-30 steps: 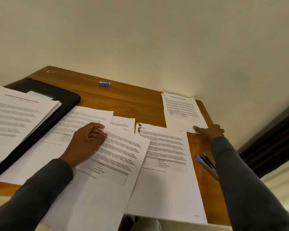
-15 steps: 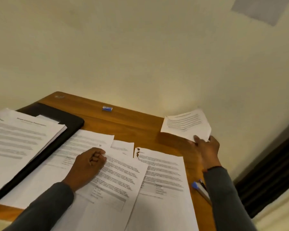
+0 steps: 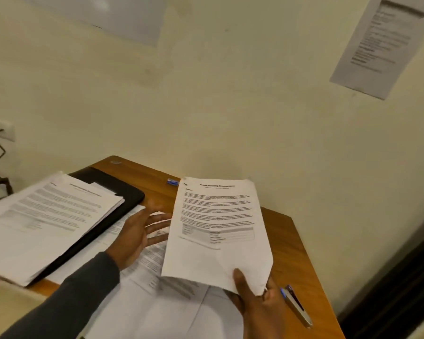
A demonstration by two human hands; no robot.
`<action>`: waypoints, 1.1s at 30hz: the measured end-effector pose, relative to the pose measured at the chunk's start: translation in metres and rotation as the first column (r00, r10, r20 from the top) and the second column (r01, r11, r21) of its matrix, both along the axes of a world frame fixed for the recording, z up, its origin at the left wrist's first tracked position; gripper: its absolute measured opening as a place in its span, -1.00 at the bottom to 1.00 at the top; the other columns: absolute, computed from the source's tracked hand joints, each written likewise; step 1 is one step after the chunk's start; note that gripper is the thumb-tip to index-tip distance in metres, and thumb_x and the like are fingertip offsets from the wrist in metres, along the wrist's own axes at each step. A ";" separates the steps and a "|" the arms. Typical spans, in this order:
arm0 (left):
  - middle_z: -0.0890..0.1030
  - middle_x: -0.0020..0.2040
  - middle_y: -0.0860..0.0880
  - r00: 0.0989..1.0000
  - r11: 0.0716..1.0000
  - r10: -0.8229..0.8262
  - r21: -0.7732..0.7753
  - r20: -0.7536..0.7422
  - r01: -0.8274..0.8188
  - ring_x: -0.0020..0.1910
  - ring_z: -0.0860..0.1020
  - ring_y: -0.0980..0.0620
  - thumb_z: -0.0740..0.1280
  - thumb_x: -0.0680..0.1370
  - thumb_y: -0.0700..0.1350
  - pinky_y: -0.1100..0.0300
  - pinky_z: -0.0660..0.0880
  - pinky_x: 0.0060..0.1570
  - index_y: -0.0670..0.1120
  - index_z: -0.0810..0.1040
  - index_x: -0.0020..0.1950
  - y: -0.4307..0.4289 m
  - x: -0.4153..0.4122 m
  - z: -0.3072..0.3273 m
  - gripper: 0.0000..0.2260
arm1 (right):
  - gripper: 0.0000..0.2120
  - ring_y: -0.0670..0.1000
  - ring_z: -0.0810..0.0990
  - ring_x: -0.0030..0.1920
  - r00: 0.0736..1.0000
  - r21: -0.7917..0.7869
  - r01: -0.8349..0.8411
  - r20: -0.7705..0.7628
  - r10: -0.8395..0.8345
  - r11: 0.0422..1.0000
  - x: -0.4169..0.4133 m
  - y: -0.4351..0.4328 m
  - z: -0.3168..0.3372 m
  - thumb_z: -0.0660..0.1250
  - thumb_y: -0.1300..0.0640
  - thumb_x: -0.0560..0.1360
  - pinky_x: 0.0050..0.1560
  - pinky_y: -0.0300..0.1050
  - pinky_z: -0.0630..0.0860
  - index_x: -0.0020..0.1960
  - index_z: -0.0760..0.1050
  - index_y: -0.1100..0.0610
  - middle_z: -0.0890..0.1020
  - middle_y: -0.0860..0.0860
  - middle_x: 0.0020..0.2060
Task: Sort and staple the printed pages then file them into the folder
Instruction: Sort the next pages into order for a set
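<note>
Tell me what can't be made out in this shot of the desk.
Head view, held page: print too blurred to read.
Head view, left hand: fingertips hidden behind that page.
Head view, black folder: mostly covered by paper stack.
Head view, small blue object: too small to identify.

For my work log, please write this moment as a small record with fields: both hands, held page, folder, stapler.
right hand: grips the lower edge of one printed page, lifted off the table
left hand: open, fingers spread, beside that page, above loose pages
folder: black, on the left, a paper stack lies on it
stapler: on the table, right of the right hand, untouched
</note>
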State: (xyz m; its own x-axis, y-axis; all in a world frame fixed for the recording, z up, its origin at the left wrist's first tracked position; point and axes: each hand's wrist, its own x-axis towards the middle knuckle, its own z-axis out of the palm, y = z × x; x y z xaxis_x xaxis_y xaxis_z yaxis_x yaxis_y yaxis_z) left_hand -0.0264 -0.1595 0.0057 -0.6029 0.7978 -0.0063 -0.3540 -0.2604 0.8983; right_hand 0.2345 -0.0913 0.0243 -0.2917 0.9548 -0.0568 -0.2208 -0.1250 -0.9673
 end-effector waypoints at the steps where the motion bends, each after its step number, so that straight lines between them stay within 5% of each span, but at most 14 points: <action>1: 0.67 0.13 -0.15 0.995 0.999 -0.045 0.018 0.090 0.044 0.13 0.63 -0.19 0.20 0.49 0.33 -0.12 0.60 0.00 -0.08 0.55 0.25 -0.001 0.002 0.007 -0.43 | -0.01 0.23 0.65 0.00 1.000 0.001 0.001 0.022 -0.001 1.000 -0.001 -0.008 -0.004 0.68 -0.20 -0.31 -0.32 0.02 0.64 0.09 0.58 0.06 0.68 0.09 0.02; 5: 0.59 0.26 -0.22 0.960 0.970 -0.242 0.058 0.141 0.236 0.22 0.57 -0.27 0.22 0.60 0.04 -0.16 0.56 0.12 -0.09 0.50 0.35 -0.028 0.008 0.021 -0.62 | -0.54 0.19 0.65 -0.09 0.993 -0.023 -0.050 0.102 0.052 0.999 -0.003 -0.043 -0.018 0.62 0.33 0.21 -0.47 -0.08 0.61 0.05 0.58 0.13 0.67 0.15 0.01; 9: 0.62 0.22 -0.19 0.968 0.968 -0.251 0.005 -0.016 0.252 0.16 0.61 -0.25 0.33 0.53 -0.26 -0.15 0.60 0.06 -0.10 0.50 0.33 -0.044 0.008 0.012 -0.64 | -0.64 0.11 0.72 -0.28 0.991 -0.047 -0.100 0.082 0.104 0.994 -0.004 -0.060 -0.024 0.50 0.46 0.31 -0.42 -0.05 0.63 0.05 0.59 0.20 0.74 0.03 -0.27; 14: 0.62 0.22 -0.22 0.980 0.982 -0.188 0.013 -0.059 0.189 0.15 0.61 -0.27 0.62 0.26 -0.06 -0.15 0.61 0.01 -0.13 0.49 0.34 -0.052 0.000 0.003 -0.31 | -0.71 0.12 0.69 -0.27 0.990 -0.039 -0.112 0.077 0.115 0.993 0.002 -0.046 -0.021 0.52 0.37 0.33 -0.46 -0.09 0.60 0.03 0.60 0.28 0.73 0.11 -0.29; 18: 0.64 0.19 -0.20 0.989 0.990 -0.141 0.016 -0.045 0.142 0.12 0.63 -0.25 0.66 0.17 0.02 -0.07 0.63 -0.06 -0.12 0.51 0.32 -0.055 -0.004 -0.003 -0.23 | -0.33 0.04 0.72 -0.17 0.964 0.050 -0.203 0.188 0.190 0.978 0.003 -0.034 -0.026 0.68 -0.05 -0.02 -0.35 -0.06 0.63 0.02 0.61 0.13 0.75 0.03 -0.21; 21: 0.66 0.16 -0.17 0.995 0.996 -0.083 -0.021 -0.054 0.082 0.10 0.64 -0.22 0.58 0.33 -0.03 -0.08 0.62 -0.01 -0.10 0.54 0.29 -0.053 -0.005 -0.008 -0.44 | -0.69 -0.05 0.71 -0.17 0.935 0.127 -0.217 0.312 0.168 0.968 0.000 -0.031 -0.029 0.55 0.22 0.33 -0.30 -0.11 0.65 0.03 0.58 0.06 0.73 -0.14 -0.22; 25: 0.69 0.11 -0.12 0.993 0.989 0.080 -0.119 -0.086 -0.090 0.06 0.67 -0.14 0.43 0.48 -0.25 -0.03 0.60 0.02 -0.12 0.58 0.22 -0.044 -0.009 -0.020 -0.69 | -0.71 0.04 0.68 -0.09 0.884 0.273 -0.221 0.461 0.074 0.936 -0.005 -0.029 -0.041 0.49 0.25 0.42 -0.21 -0.12 0.67 -0.01 0.52 -0.07 0.67 -0.03 -0.04; 28: 0.72 0.01 -0.05 0.987 0.984 0.107 -0.130 -0.118 -0.123 -0.04 0.70 -0.07 0.43 0.50 -0.22 0.10 0.62 -0.18 -0.08 0.61 0.16 -0.040 -0.011 -0.021 -0.76 | -0.75 0.07 0.71 -0.16 0.908 0.220 -0.200 0.407 0.096 0.955 -0.008 -0.026 -0.042 0.47 0.33 0.42 -0.33 -0.15 0.64 -0.02 0.55 0.05 0.68 0.02 -0.07; 33: 0.73 -0.05 0.04 0.970 0.979 0.157 -0.102 -0.188 -0.178 -0.10 0.70 0.04 0.42 0.50 -0.21 0.12 0.61 -0.17 -0.01 0.61 0.09 -0.032 -0.023 -0.025 -0.80 | -0.94 0.10 0.70 -0.31 0.945 0.080 -0.105 0.319 0.074 0.991 -0.010 -0.011 -0.045 0.40 0.18 0.50 -0.29 -0.09 0.65 -0.04 0.58 0.10 0.70 0.13 -0.17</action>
State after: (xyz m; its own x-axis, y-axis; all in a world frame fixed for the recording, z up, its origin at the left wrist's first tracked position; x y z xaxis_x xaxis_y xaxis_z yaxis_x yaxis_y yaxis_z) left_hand -0.0489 -0.1913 -0.0193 -0.7276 0.6855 0.0259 -0.1460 -0.1917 0.9705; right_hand 0.2246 -0.1024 -0.0203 -0.3585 0.9309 -0.0699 0.1045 -0.0344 -0.9939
